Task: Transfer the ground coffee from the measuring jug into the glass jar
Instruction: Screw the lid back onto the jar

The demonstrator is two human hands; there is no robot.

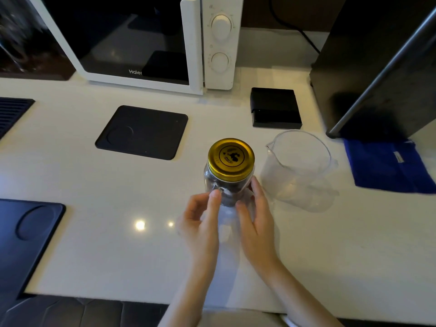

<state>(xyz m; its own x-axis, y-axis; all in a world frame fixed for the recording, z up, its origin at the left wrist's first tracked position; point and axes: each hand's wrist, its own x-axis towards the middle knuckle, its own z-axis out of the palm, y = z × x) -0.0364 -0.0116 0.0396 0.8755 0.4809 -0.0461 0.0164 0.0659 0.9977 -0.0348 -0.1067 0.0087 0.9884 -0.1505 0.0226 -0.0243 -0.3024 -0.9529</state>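
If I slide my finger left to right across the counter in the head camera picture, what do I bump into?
Black mat → glass jar with its gold lid → clear measuring jug → blue cloth.

On the white tabletop (94, 185) stand one clear glass jar with a gold metal lid (230, 171) and one empty clear plastic measuring jug (298, 166). There are two flat black square mats (141, 132) (28, 232), one small black box (274, 107), one folded blue cloth (387, 166) and one white microwave oven (146, 41). Two bare hands (203, 223) (256, 223) are in view.
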